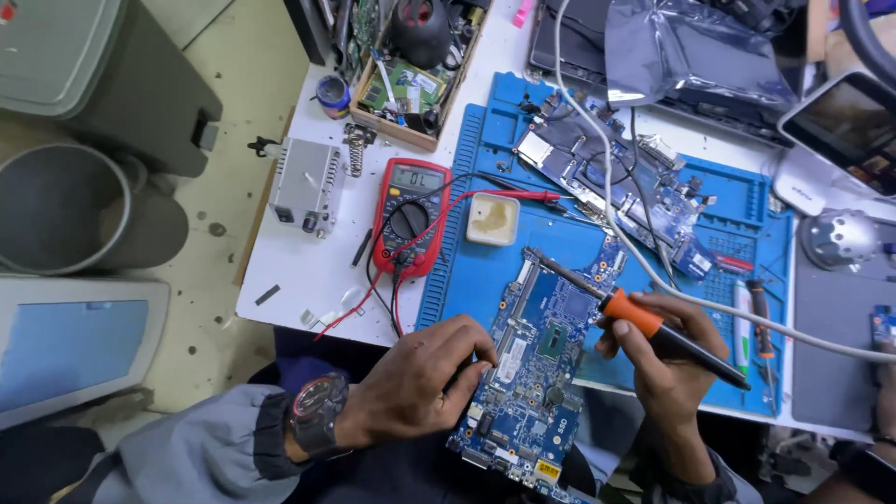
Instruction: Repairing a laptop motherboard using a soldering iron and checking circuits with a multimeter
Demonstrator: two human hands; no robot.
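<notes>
The board (537,364) lies half on the blue mat (485,271) and half off its near edge, out over the person's lap, and everything else sits around it. The left hand (425,378) is curled on the board's left edge, fingers pressed together and pinching something thin and dark there; I cannot tell what it is. The right hand (667,359), just right of the board, is closed around the orange grip of the iron (644,322), pen fashion. The iron's long axis runs on a slant from the dark handle end, low and to the right of the board, up and left to the metal tip, which points at the board's far end and hangs at or just over it; touching or not I cannot say. The board's own long axis runs from its far end on the mat down toward the person. My worry is that overhanging near end: lean on it and the board could tip or slide off the mat, dragging the hot tip across the parts. The grey cord (607,187) loops beyond the board across a second board (616,177), and a snag there could jerk the iron. The meter (411,215) with its red leads and the flux tin (492,219) lie left of and beyond the board
</notes>
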